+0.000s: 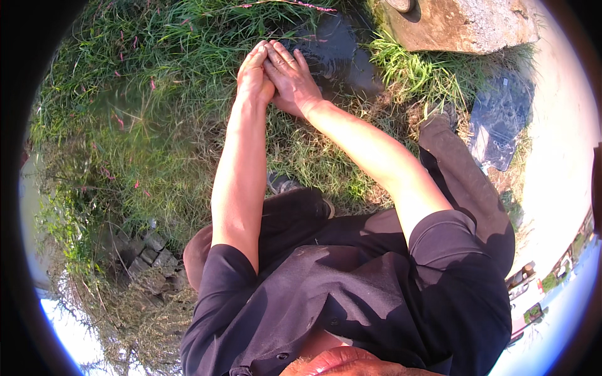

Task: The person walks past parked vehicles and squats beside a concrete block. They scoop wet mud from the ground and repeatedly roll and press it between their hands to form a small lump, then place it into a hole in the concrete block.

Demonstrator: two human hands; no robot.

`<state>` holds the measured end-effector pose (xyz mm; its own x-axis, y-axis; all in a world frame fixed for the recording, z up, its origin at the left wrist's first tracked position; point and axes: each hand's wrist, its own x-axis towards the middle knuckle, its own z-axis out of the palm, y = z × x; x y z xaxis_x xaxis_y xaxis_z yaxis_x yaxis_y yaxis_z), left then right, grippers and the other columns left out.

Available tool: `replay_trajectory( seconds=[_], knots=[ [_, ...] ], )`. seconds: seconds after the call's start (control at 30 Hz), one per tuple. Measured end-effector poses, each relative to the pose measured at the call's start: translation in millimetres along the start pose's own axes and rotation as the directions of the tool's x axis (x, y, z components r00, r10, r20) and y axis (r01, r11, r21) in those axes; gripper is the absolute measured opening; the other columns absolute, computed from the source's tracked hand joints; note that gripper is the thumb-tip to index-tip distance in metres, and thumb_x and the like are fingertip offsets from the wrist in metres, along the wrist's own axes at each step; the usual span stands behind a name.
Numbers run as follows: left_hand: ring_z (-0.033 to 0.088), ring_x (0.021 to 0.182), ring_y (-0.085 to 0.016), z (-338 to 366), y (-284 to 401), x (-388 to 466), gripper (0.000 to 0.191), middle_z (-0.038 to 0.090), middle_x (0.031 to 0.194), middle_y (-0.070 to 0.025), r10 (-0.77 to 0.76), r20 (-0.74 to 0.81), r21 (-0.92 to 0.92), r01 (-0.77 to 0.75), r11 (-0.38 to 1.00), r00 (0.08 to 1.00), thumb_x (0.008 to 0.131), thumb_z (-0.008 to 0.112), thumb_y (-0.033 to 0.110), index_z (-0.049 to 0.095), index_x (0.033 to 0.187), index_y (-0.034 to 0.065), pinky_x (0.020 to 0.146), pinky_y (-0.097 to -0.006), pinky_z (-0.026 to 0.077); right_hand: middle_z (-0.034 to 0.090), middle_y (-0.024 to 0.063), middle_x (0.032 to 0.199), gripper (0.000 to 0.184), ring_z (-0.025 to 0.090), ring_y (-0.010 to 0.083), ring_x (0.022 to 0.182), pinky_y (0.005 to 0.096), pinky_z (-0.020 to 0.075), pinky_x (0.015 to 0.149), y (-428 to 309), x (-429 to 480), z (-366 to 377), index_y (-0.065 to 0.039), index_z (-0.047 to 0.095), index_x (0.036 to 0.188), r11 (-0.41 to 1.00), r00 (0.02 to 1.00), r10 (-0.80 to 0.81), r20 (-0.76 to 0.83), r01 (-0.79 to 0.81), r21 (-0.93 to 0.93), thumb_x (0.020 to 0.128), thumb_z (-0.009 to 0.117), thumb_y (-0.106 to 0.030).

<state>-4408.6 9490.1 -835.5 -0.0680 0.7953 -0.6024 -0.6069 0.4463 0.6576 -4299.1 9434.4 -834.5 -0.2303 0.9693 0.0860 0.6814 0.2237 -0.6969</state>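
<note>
My left hand and my right hand are pressed together in front of me, above the grass. The right lies across the left, its fingers stretched out and the little finger standing apart. Their palms face each other, so whatever is between them is hidden. Dark water with ripples on it lies just beyond and to the right of the hands. Both forearms are bare and reach forward from short dark sleeves.
Long green grass with pink flower spikes spreads to the left. A large stone block stands at the far right. Below it, a dark plastic sheet or bag with writing lies beside pale ground. Broken blocks sit at lower left.
</note>
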Motion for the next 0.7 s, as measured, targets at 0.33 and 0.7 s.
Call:
replay_trajectory(
  seconds=[0.33,0.7],
  knots=[
    [0.058,0.118,-0.024,1.8,1.9,-2.7,0.031,0.062,0.126,-0.0150,-0.058,0.071,0.012,0.057,0.998,0.996,0.099,0.059,0.006,0.056,0.129,-0.0014,0.106,-0.0364,0.047,0.022,0.0094,0.164,0.071,0.017,0.0241,0.153,0.0528,0.0150,0.123,6.3,-1.0,5.0,-0.009,0.037,0.152,0.999,1.000,0.005,0.010,-0.005,-0.032,0.086,0.059,-0.022],
    [0.054,0.125,-0.026,-8.7,4.0,8.0,0.031,0.057,0.131,-0.0130,-0.076,-0.043,-0.027,0.075,0.997,0.996,0.101,0.057,0.014,0.053,0.129,0.0007,0.111,-0.0398,0.044,0.018,0.0081,0.166,0.087,0.016,0.0246,0.153,0.0506,0.0157,0.123,-1.2,-3.0,2.1,-0.010,0.026,0.157,0.999,0.997,-0.044,0.067,0.045,-0.027,0.082,0.067,-0.024]
  ],
)
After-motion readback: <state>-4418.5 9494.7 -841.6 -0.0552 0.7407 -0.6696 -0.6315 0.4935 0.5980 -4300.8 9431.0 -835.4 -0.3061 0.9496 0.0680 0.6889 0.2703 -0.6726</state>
